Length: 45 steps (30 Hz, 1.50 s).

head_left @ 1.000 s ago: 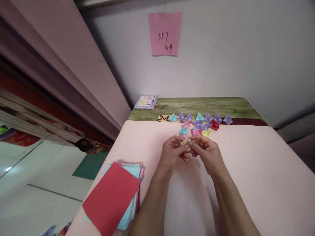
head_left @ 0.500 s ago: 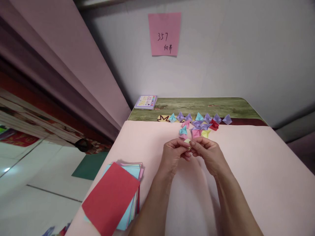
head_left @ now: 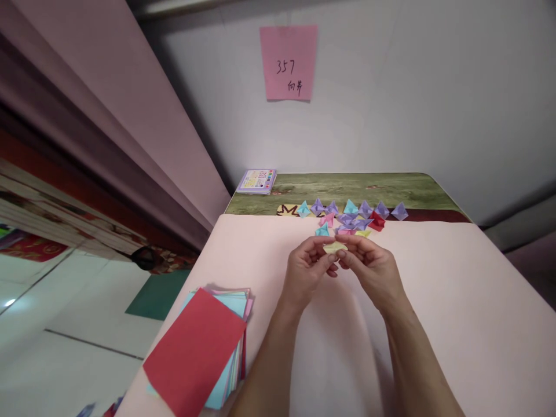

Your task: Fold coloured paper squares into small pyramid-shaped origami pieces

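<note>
Between the fingertips of both hands is a small pale yellow folded paper (head_left: 335, 248). My left hand (head_left: 306, 267) pinches its left end, thumb in front. At the right end, my right hand (head_left: 367, 263) grips it the same way, and fingers cover parts of the paper. Just beyond the hands lie several small folded paper boats in purple (head_left: 364, 209), blue (head_left: 322, 230), pink (head_left: 327, 220), red (head_left: 377, 220) and yellow (head_left: 363, 233). Some of the nearer ones are partly hidden by my fingers.
A stack of coloured paper, topped by a red sheet (head_left: 195, 350), lies at the table's left edge. Small printed cards (head_left: 257, 181) sit at the far left corner. A pink note (head_left: 289, 62) hangs on the wall. Pink cloth (head_left: 456, 301) covers most of the table.
The yellow paper now looks wider and flatter between my fingers, where it was a small compact diamond. My hands have shifted slightly around it. The boats and the stack stay put.
</note>
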Each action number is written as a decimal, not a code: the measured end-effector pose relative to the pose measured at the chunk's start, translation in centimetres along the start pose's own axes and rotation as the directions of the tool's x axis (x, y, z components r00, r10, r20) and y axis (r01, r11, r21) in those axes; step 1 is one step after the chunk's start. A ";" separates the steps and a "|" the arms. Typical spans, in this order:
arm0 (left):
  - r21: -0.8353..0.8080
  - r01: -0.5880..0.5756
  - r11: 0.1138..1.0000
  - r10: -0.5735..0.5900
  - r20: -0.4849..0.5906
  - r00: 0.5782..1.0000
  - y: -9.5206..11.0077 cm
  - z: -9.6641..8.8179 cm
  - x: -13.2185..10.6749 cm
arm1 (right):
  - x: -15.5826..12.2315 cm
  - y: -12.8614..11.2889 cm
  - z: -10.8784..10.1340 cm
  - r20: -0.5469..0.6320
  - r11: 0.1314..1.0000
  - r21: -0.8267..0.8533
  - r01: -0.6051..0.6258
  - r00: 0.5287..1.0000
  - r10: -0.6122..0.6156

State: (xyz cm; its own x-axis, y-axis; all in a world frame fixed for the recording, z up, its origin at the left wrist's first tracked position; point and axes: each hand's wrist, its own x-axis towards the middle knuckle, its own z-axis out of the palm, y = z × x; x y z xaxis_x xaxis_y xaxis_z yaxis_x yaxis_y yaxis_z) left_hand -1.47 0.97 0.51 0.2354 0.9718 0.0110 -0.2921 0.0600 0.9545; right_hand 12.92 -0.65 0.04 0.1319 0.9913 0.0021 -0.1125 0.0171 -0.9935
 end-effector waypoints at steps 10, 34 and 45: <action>0.173 -0.022 0.985 0.027 -0.026 0.999 0.1 0.0 -0.5 | -0.2 0.3 -0.5 0.017 0.961 -0.255 0.103 0.995 -0.102; -0.020 0.026 0.999 -0.028 -0.154 0.988 0.3 0.1 -0.1 | -0.4 -0.5 0.0 0.019 0.960 -0.228 0.164 0.986 -0.164; 0.323 -0.046 0.945 0.098 -0.149 0.984 -0.1 -0.1 -0.4 | -0.3 -0.4 -0.5 0.101 0.703 -0.632 0.327 0.934 -0.344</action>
State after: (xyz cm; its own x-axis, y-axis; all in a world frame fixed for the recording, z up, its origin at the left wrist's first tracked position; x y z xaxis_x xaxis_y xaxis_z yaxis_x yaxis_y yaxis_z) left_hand -1.60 0.60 0.38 0.0650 0.9961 0.0605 0.0121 -0.0614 0.9980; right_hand 13.46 -1.00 0.40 0.0622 0.9328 0.3551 0.5862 0.2538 -0.7694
